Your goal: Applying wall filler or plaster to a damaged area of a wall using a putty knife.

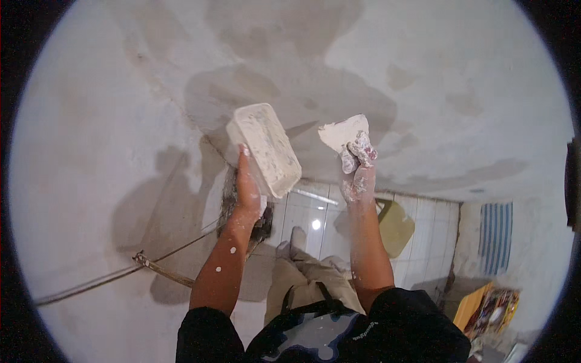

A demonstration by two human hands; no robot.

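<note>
In front of a grey-white plastered wall, my left hand holds an off-white rectangular plastic container from its left side and underneath. Pale, wet-looking putty coats its inside, and its mouth is tilted toward me. To the right, my right hand is closed around a flat scraper whose blade is covered with the same putty. Its handle is hidden by my fingers. Thick putty smears my right fingers, and white spots dot my left forearm. Scraper and container are apart from each other.
Below me, white floor tiles lie under my feet. A yellow-green plastic container stands right of my legs. A rod and a cable are at lower left. Blue-striped cloth and an orange box are at right.
</note>
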